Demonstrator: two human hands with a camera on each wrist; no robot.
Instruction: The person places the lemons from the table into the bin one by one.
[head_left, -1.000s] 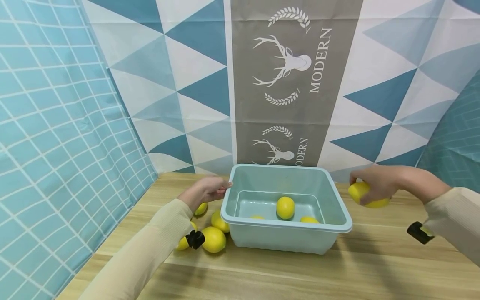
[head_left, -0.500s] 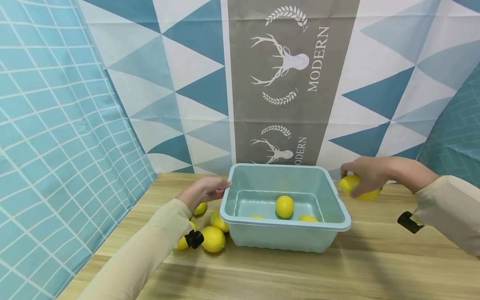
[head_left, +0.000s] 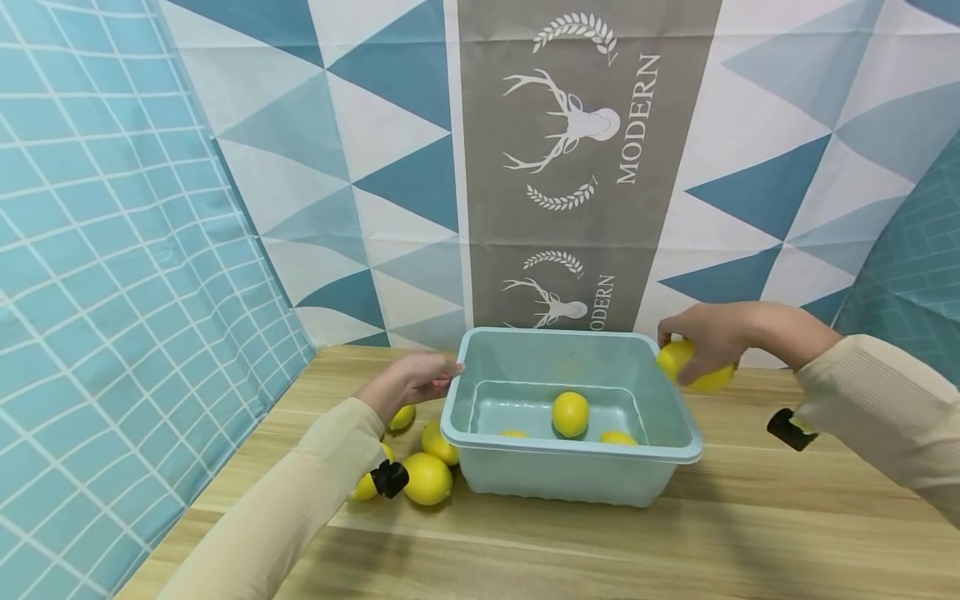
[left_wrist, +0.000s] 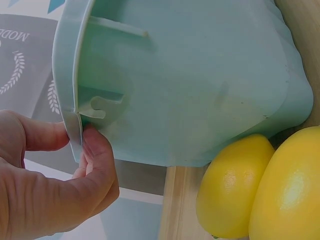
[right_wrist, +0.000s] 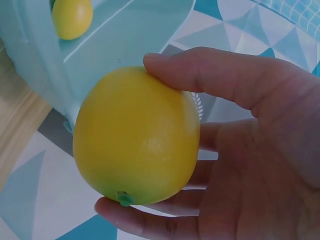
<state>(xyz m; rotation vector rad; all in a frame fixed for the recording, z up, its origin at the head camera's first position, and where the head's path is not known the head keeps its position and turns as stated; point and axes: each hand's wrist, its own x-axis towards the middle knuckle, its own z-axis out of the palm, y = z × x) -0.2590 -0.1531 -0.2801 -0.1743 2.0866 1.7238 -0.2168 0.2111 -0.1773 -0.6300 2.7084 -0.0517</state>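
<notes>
A pale blue-green plastic basin [head_left: 570, 471] stands on the wooden table, with several lemons inside, the plainest being one lemon [head_left: 571, 415] near its middle. At the basin's left rim my left hand [head_left: 417, 379] pinches the edge; in the left wrist view the thumb lies on the outer side of the rim and the fingers curl under it. My right hand [head_left: 712, 333] grips a lemon [right_wrist: 135, 137] at the basin's right rim, thumb on one side and fingers round the other. A small green stem nub shows on that lemon.
Several lemons [head_left: 427, 479] lie on the table [head_left: 525, 558] against the basin's left side, partly hidden by the left forearm. A patterned cloth wall [head_left: 405, 167] rises close behind the basin, and a blue grid-patterned sheet [head_left: 112, 250] borders the left.
My right hand has moved left with the lemon, up to the basin's right rim. The left hand keeps its pinch on the left rim, and the basin stays in place.
</notes>
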